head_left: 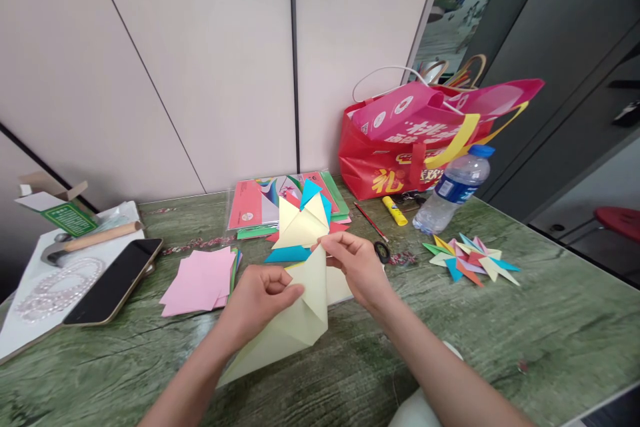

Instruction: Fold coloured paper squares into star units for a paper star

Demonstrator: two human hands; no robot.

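A pale yellow sheet of paper [293, 330], creased and partly folded, hangs between my two hands above the table. My left hand [263, 293] pinches its upper left edge between thumb and fingers. At the paper's top corner, my right hand [354, 263] grips with thumb and forefinger. Just beyond lie folded paper pieces: a cream one [303, 220], a blue one [287, 254] and some red points partly covered by the cream one. A pad of cream paper [340, 285] sits partly hidden behind my right hand.
Pink paper squares [197, 280] lie left, near a black phone [115, 280], a hammer [95, 240] and a beaded string [60, 290]. On the right are folded paper stars [470, 259], a water bottle [455, 190], a glue stick [395, 211] and a red bag [370, 160].
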